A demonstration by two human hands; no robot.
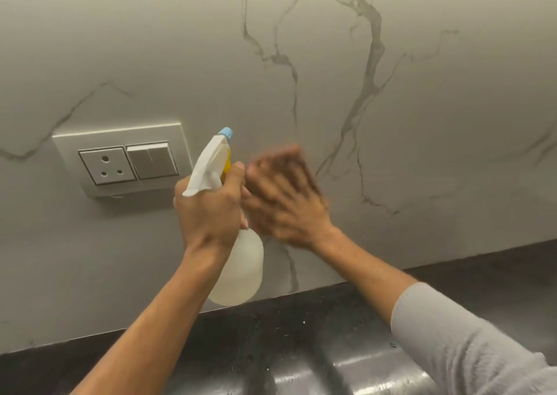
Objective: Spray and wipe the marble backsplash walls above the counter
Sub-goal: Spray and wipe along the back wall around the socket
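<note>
The marble backsplash (391, 123), pale with grey veins, fills most of the view. My left hand (208, 210) grips the neck of a translucent spray bottle (241, 271) with a white trigger head and blue nozzle (226, 132), pointed up at the wall. My right hand (286, 201) lies flat against the wall just right of the bottle, blurred by motion. Its fingers are spread over a dark blurred cloth (309, 171) pressed to the marble.
A switch plate (120, 159) with a three-pin socket and two rocker switches sits on the wall left of the bottle. The dark, glossy counter (301, 349) runs along the bottom, with small droplets on it.
</note>
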